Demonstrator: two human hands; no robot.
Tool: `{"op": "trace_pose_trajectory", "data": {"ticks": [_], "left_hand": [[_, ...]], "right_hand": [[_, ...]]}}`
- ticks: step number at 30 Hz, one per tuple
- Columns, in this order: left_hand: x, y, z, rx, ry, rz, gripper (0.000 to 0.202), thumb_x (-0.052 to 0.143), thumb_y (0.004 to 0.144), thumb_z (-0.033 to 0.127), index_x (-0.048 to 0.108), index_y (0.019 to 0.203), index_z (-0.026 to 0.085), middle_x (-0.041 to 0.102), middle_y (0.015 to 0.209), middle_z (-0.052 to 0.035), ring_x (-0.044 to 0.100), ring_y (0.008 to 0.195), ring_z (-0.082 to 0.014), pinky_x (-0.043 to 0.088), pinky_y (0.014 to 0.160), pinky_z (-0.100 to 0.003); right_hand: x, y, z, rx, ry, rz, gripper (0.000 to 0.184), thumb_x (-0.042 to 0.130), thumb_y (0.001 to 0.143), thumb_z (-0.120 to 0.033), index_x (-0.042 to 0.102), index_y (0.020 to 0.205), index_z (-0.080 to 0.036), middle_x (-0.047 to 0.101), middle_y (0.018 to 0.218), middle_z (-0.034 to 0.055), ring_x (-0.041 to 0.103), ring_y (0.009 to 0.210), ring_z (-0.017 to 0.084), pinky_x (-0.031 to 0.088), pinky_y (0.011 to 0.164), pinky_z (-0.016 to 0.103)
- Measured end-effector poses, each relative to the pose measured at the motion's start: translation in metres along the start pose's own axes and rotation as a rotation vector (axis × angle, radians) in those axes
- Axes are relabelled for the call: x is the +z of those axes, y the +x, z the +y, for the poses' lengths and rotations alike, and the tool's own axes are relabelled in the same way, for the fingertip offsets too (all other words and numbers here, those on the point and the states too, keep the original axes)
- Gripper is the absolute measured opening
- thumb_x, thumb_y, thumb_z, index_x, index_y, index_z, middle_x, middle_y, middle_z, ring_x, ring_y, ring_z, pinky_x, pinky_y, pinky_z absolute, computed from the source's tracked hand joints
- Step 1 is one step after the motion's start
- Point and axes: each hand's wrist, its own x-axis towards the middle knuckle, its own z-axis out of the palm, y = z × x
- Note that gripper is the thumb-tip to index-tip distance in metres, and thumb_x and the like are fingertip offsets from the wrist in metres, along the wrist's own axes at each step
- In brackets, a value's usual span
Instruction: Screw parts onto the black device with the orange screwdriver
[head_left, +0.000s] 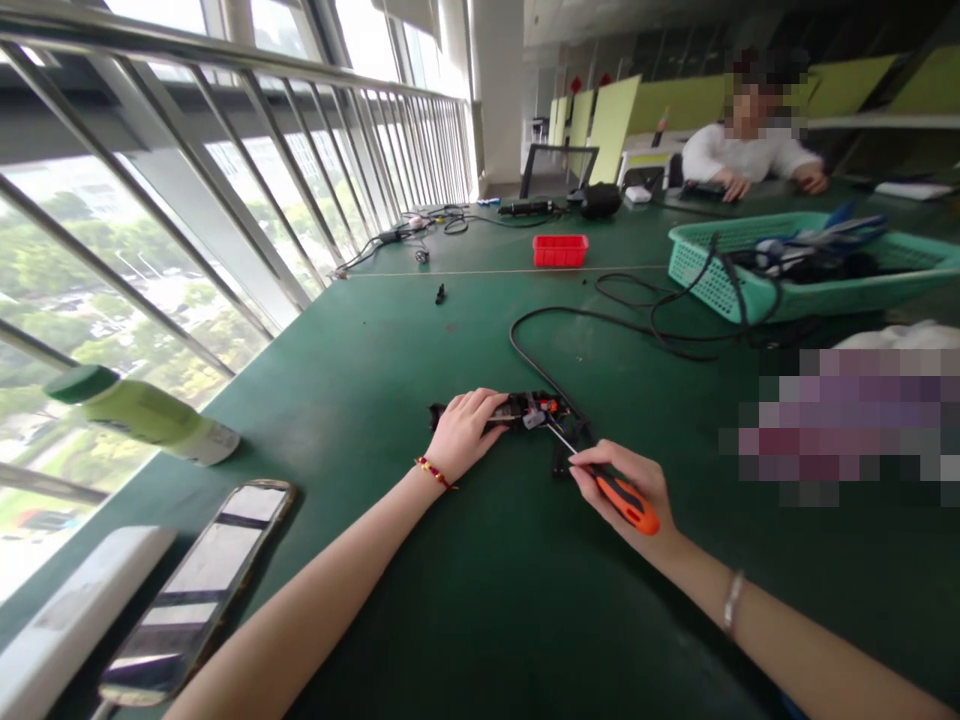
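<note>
A black corded device [534, 408] lies opened on the green table, with small wires and a silvery part showing inside. My left hand [466, 425] is wrapped over its left end and presses it to the table. In my right hand [628, 480] is an orange and black screwdriver [630, 505], held between thumb and fingers. Its thin shaft slants up and left, and the tip reaches the exposed inner parts; whether it sits on a screw is too small to tell. A black cable [525, 322] runs from the device toward the back right.
A red bin [560, 251] stands farther back, near a small black piece [440, 294]. At right is a teal basket [814, 300] of tools. A bottle [150, 415] and a phone [202, 590] lie at left. Across the table sits another person [750, 155].
</note>
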Motion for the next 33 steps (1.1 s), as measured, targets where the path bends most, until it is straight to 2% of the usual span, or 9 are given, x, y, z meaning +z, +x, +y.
{"op": "trace_pose_trajectory", "data": {"ticks": [3, 8, 12, 16, 19, 23, 26, 31, 33], "left_hand": [[-0.001, 0.000, -0.001, 0.006, -0.015, 0.001, 0.032, 0.052, 0.085, 0.026, 0.049, 0.115, 0.019, 0.059, 0.110, -0.0067, 0.055, 0.102, -0.0197, 0.043, 0.088, -0.035], [-0.002, -0.001, -0.002, -0.001, -0.033, -0.005, 0.032, 0.052, 0.084, 0.026, 0.050, 0.115, 0.021, 0.059, 0.111, -0.0068, 0.055, 0.102, -0.0205, 0.044, 0.087, -0.036], [0.000, -0.002, -0.004, 0.003, -0.038, 0.004, 0.032, 0.053, 0.083, 0.025, 0.050, 0.115, 0.021, 0.058, 0.111, -0.0069, 0.055, 0.102, -0.0211, 0.044, 0.088, -0.037], [0.004, -0.002, -0.005, 0.009, -0.045, 0.018, 0.034, 0.056, 0.081, 0.024, 0.051, 0.113, 0.019, 0.058, 0.110, -0.0066, 0.055, 0.100, -0.0207, 0.043, 0.088, -0.037], [0.005, -0.003, -0.004, 0.017, -0.038, 0.026, 0.034, 0.057, 0.080, 0.024, 0.051, 0.113, 0.018, 0.058, 0.109, -0.0065, 0.054, 0.100, -0.0207, 0.043, 0.088, -0.036], [0.002, -0.005, -0.002, 0.013, -0.031, 0.022, 0.034, 0.057, 0.080, 0.023, 0.051, 0.113, 0.018, 0.058, 0.110, -0.0058, 0.054, 0.100, -0.0206, 0.042, 0.089, -0.036], [0.001, -0.006, 0.000, 0.009, -0.019, 0.023, 0.034, 0.057, 0.080, 0.024, 0.051, 0.113, 0.018, 0.058, 0.110, -0.0059, 0.054, 0.100, -0.0210, 0.042, 0.088, -0.036], [0.002, -0.006, 0.000, 0.019, -0.022, 0.033, 0.035, 0.057, 0.080, 0.024, 0.051, 0.113, 0.018, 0.058, 0.110, -0.0057, 0.054, 0.102, -0.0205, 0.042, 0.088, -0.035], [0.003, -0.005, 0.000, 0.016, -0.028, 0.030, 0.034, 0.057, 0.080, 0.023, 0.051, 0.113, 0.018, 0.058, 0.110, -0.0054, 0.054, 0.102, -0.0203, 0.042, 0.089, -0.035]], "right_hand": [[0.000, 0.002, -0.003, -0.012, -0.023, -0.001, 0.008, 0.055, 0.080, -0.018, 0.061, 0.083, -0.023, 0.061, 0.066, -0.0015, 0.058, 0.055, 0.011, 0.048, 0.054, 0.025], [0.002, 0.005, -0.002, 0.165, -0.028, 0.137, 0.007, 0.055, 0.081, -0.024, 0.059, 0.085, -0.023, 0.060, 0.061, -0.0033, 0.056, 0.048, 0.011, 0.047, 0.048, 0.023], [0.002, 0.004, 0.000, 0.201, 0.012, 0.130, 0.006, 0.054, 0.081, -0.026, 0.057, 0.085, -0.023, 0.057, 0.055, -0.0047, 0.056, 0.047, 0.011, 0.045, 0.046, 0.023], [0.003, 0.001, 0.002, 0.180, 0.010, 0.082, 0.005, 0.056, 0.080, -0.025, 0.055, 0.084, -0.023, 0.058, 0.057, -0.0048, 0.056, 0.048, 0.011, 0.045, 0.048, 0.022], [0.007, -0.004, 0.003, 0.153, 0.053, 0.151, 0.012, 0.058, 0.077, -0.022, 0.051, 0.087, -0.023, 0.051, 0.053, -0.0076, 0.051, 0.045, 0.010, 0.043, 0.047, 0.023], [0.010, -0.007, 0.003, 0.128, 0.069, 0.170, 0.010, 0.060, 0.075, -0.021, 0.050, 0.078, -0.023, 0.058, 0.065, -0.0035, 0.057, 0.055, 0.012, 0.046, 0.051, 0.024], [0.009, -0.007, 0.003, 0.125, 0.061, 0.174, 0.010, 0.059, 0.078, -0.023, 0.049, 0.075, -0.022, 0.056, 0.062, -0.0034, 0.055, 0.053, 0.011, 0.044, 0.050, 0.024], [0.008, -0.007, 0.004, 0.097, 0.060, 0.118, 0.004, 0.055, 0.081, -0.023, 0.052, 0.083, -0.022, 0.055, 0.061, -0.0038, 0.056, 0.054, 0.011, 0.044, 0.052, 0.024], [0.009, -0.007, 0.005, 0.070, 0.035, 0.125, 0.010, 0.057, 0.079, -0.021, 0.052, 0.087, -0.022, 0.054, 0.060, -0.0054, 0.054, 0.051, 0.010, 0.043, 0.051, 0.023]]}}
